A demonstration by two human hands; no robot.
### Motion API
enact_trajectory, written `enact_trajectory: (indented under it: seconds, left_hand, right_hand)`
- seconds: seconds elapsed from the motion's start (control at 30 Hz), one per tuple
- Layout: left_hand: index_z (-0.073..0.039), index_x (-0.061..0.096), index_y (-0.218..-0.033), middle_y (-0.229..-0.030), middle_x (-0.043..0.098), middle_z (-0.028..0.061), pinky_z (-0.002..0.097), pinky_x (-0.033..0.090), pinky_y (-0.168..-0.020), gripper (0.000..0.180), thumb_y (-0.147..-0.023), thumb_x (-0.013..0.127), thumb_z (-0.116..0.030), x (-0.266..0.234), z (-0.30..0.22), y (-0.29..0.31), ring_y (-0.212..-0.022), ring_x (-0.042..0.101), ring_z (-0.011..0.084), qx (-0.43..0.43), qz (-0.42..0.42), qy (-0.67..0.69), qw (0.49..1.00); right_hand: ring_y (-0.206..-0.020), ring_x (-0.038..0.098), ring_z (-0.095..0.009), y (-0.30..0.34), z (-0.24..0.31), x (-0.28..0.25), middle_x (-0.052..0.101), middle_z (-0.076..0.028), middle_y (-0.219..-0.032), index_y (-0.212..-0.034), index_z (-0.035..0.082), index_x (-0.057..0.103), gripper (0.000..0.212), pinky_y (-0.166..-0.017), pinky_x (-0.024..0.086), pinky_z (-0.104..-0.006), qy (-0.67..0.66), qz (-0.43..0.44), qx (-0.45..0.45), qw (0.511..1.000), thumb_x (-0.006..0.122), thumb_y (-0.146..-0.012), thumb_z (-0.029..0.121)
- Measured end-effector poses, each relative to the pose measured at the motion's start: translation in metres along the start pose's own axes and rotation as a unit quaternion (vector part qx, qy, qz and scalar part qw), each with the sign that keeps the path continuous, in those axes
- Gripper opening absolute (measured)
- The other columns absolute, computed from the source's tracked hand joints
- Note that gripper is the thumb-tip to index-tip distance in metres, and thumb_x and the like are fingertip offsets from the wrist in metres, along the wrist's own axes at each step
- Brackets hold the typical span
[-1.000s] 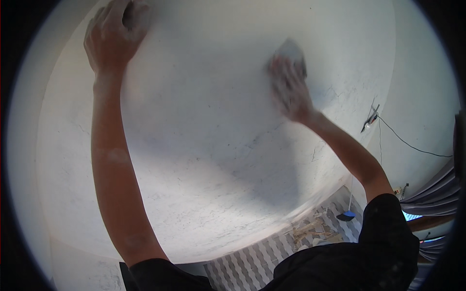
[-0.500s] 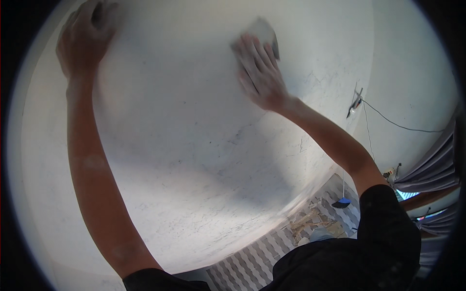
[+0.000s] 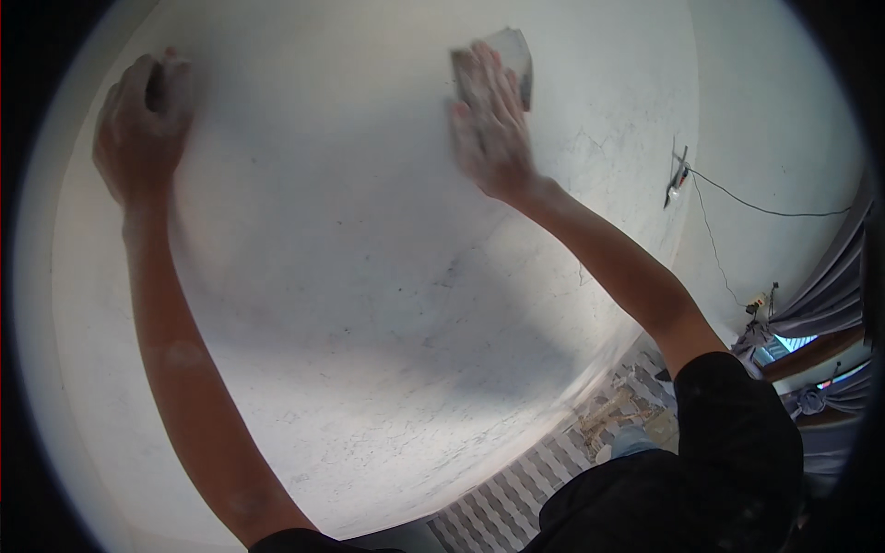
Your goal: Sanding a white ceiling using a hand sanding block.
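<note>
My right hand (image 3: pixel 498 134) lies flat on a grey sheet of sandpaper (image 3: pixel 516 46) and presses it against the pale, dusty wall (image 3: pixel 369 240). Its fingers point up, and the sheet's corners stick out past the fingertips and to either side. At the upper left my left hand (image 3: pixel 143 129) is closed and raised close to the wall. A dark patch shows between its thumb and fingers; whether that is an object or only shadow, I cannot make out. White dust coats both hands.
A small light fitting (image 3: pixel 678 180) with a black cable (image 3: pixel 765 210) hangs on the adjoining wall at the right. Grey curtains (image 3: pixel 820 295) are gathered by the window. Patterned floor (image 3: pixel 498 498) with debris (image 3: pixel 604 415) runs along the wall's foot.
My left hand has moved down the wall and slightly left. The right hand stays on the sandpaper, with a small shift. The view has tilted slightly, and the blue broom on the floor is out of sight.
</note>
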State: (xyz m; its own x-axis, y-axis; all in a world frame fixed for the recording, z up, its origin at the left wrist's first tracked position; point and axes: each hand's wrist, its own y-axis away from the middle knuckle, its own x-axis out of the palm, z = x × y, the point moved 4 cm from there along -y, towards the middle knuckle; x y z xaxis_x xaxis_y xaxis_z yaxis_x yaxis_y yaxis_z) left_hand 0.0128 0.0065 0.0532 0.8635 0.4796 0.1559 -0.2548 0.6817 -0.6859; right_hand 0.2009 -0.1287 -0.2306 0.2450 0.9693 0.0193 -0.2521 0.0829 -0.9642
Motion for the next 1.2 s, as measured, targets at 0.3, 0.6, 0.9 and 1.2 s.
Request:
enact_trajectory:
  seconds: [0.3, 0.6, 0.9, 1.2]
  left_hand:
    - [-0.016, 0.069, -0.087, -0.073, 0.068, -0.0031, 0.0283, 0.052, -0.056, 0.02, -0.09, 0.069, -0.035, 0.0, 0.001, 0.006, -0.065, 0.067, 0.0138, -0.004, 0.047, -0.069, 0.996]
    - [-0.014, 0.073, -0.095, -0.084, 0.074, -0.0003, 0.0267, 0.057, -0.063, 0.025, -0.091, 0.067, -0.038, 0.011, 0.02, 0.012, -0.072, 0.071, 0.0159, -0.02, 0.075, -0.062, 0.995]
    - [-0.016, 0.073, -0.095, -0.085, 0.074, 0.0009, 0.0275, 0.058, -0.063, 0.023, -0.093, 0.064, -0.037, 0.016, 0.012, 0.003, -0.072, 0.071, 0.0171, 0.002, 0.066, -0.073, 0.995]
    - [-0.015, 0.073, -0.093, -0.08, 0.072, -0.0005, 0.0271, 0.056, -0.06, 0.023, -0.092, 0.065, -0.036, 0.01, 0.012, 0.003, -0.068, 0.069, 0.0165, 0.033, 0.027, -0.076, 0.996]
  right_hand:
    - [-0.149, 0.017, -0.033, 0.071, -0.039, -0.003, 0.014, -0.016, -0.162, -0.154, 0.005, 0.021, 0.058, -0.119, 0.018, -0.0503, 0.038, 0.059, -0.092, 0.993, 0.038, -0.103, 0.026]
    - [-0.148, 0.015, -0.038, 0.106, -0.027, -0.008, 0.02, -0.022, -0.159, -0.152, -0.003, 0.018, 0.062, -0.12, 0.016, -0.0492, 0.017, 0.094, 0.045, 0.994, 0.046, -0.1, 0.015]
    - [-0.147, 0.015, -0.044, 0.038, -0.076, -0.009, 0.024, -0.024, -0.157, -0.15, 0.0, 0.03, 0.051, -0.119, 0.017, -0.0495, 0.037, -0.16, 0.019, 0.986, 0.039, -0.104, 0.021]
    - [-0.148, 0.016, -0.038, 0.041, -0.083, -0.029, 0.022, -0.022, -0.158, -0.152, 0.001, 0.026, 0.055, -0.119, 0.018, -0.0497, -0.056, -0.042, 0.121, 0.99, 0.039, -0.103, 0.024]
